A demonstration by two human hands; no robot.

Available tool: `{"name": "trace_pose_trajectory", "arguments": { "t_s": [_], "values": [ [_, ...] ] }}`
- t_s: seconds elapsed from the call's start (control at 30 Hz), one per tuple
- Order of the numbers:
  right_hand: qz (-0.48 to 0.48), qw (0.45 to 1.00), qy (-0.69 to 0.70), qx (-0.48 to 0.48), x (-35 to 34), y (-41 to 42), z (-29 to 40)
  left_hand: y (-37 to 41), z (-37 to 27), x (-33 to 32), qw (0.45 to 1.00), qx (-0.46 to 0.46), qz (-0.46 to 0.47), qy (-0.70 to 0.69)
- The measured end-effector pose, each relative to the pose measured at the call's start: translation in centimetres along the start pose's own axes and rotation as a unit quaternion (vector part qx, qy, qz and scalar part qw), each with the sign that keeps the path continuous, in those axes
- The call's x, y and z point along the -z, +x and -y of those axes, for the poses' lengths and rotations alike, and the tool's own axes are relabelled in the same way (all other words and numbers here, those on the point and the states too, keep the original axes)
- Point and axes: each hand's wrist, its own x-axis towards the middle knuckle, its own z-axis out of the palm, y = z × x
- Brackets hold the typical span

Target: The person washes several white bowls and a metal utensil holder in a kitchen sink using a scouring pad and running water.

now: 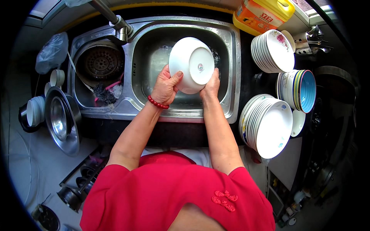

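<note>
A white ceramic bowl (180,62) is tilted over the right basin of a steel double sink (128,86), its underside and foot ring turned up towards me. A small printed mark sits inside the ring. My left hand (167,85) grips the bowl's left side, thumb on the outer wall, with a red bead bracelet at the wrist. My right hand (211,84) holds the lower right side, and most of its fingers are hidden behind the bowl. The basin below (150,57) looks wet. A steel faucet (121,31) stands between the two basins, pointing to the left one.
At right stand stacked plates (274,128), smaller dishes (279,52), a blue-lined bowl (307,91) and a yellow detergent jug (263,16). The left basin holds a dark round pan (101,62) and scouring wool (104,93). Steel basins (62,121) and white bowls (34,111) sit far left.
</note>
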Motion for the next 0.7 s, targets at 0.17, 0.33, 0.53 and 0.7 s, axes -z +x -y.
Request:
{"name": "trace_pose_trajectory", "arguments": {
  "t_s": [0.17, 0.33, 0.53, 0.7],
  "values": [
    [0.035, 0.976, -0.184, 0.108, 0.7, 0.5, -1.2, -0.1, 0.8, -0.7, 0.997, -0.025, -0.003, 0.068],
    [0.076, 0.919, -0.333, 0.199, -0.2, -1.0, -0.2, -0.5, 1.3, -1.4, 0.976, -0.058, 0.021, 0.210],
    [0.207, 0.890, -0.314, 0.259, -1.6, -3.4, 1.8, -0.5, 1.0, -1.4, 0.960, -0.077, 0.028, 0.268],
    [0.341, 0.937, -0.005, 0.071, -1.3, -3.1, 2.0, -0.6, 1.9, -1.0, 0.821, -0.144, 0.027, 0.552]
  ]
}}
